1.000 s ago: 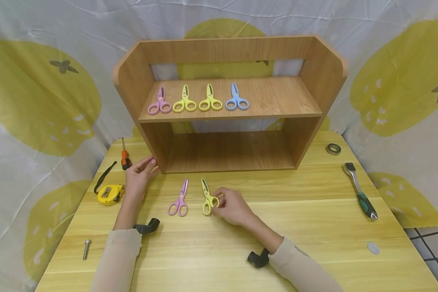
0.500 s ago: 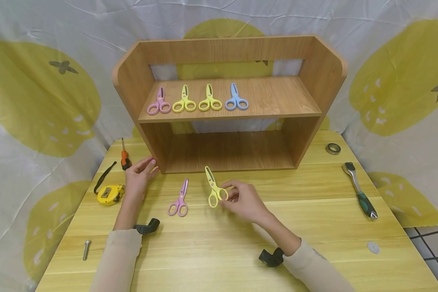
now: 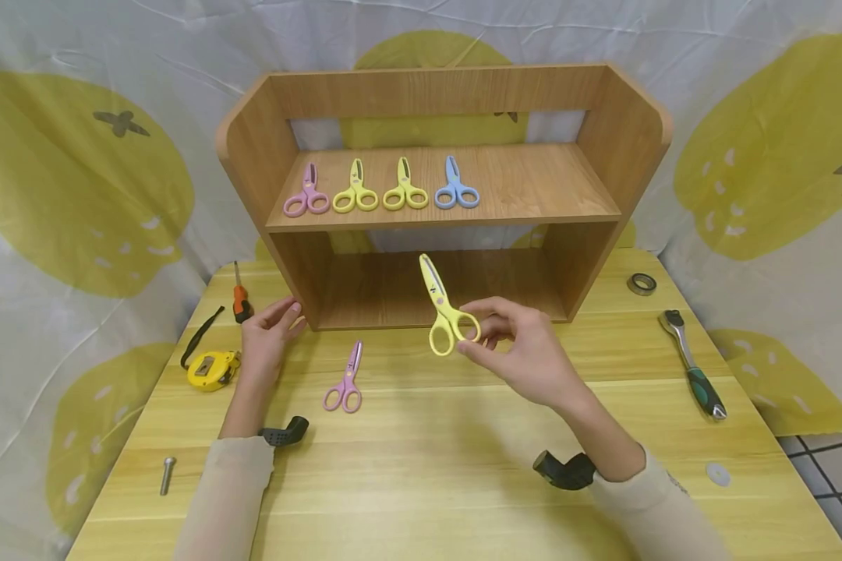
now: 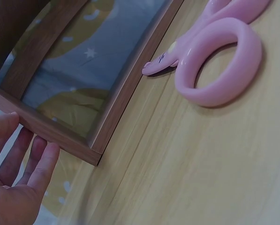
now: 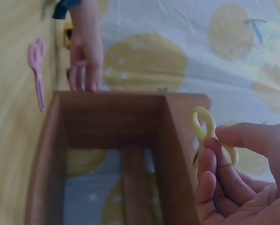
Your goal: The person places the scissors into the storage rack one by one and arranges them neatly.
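On the wooden table (image 3: 463, 467), before the shelf unit (image 3: 442, 195), light, rigid yellow scissors (image 3: 443, 312) are pinched by one handle loop in the right hand (image 3: 526, 351); loops are judged the safest hold.

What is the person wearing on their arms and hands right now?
Both hands, left hand and right hand, are bare, with no gloves. Each forearm wears a long, close-fitting beige fabric sleeve. A small black wrist-mounted camera unit sits at each wrist. No cables or rings are visible.
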### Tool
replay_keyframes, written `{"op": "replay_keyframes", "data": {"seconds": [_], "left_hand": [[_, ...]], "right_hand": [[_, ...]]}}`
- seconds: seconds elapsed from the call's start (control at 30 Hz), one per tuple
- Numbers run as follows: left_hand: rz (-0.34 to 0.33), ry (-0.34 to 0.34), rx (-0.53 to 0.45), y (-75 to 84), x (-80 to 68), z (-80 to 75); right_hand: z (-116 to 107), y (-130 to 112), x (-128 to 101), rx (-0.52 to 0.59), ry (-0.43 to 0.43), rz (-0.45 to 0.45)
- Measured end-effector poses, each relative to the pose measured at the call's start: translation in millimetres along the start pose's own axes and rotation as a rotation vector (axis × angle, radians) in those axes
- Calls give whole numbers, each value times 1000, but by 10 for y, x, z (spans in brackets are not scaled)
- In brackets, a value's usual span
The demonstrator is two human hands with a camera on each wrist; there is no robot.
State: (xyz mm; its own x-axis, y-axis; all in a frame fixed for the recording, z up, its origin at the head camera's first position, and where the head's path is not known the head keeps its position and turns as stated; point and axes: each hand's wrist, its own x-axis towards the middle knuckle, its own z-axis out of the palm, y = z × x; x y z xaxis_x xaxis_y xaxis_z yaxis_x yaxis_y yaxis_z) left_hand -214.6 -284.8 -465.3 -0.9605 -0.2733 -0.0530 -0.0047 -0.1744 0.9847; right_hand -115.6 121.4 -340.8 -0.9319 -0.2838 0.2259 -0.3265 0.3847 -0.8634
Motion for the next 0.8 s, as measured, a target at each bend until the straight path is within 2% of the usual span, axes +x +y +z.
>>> {"op": "replay_keyframes", "data": {"seconds": [0.23, 0.4, 0.8], "left_hand": [[23, 13, 6, -9, -8, -1], [12, 25, 24, -23, -9, -7], [-13, 8, -2, -10, 8, -2]], "right_hand": [[-371, -131, 134, 30, 104, -79], [-607, -201, 273, 32, 179, -95], [-990, -219, 798, -104, 296, 15]]}}
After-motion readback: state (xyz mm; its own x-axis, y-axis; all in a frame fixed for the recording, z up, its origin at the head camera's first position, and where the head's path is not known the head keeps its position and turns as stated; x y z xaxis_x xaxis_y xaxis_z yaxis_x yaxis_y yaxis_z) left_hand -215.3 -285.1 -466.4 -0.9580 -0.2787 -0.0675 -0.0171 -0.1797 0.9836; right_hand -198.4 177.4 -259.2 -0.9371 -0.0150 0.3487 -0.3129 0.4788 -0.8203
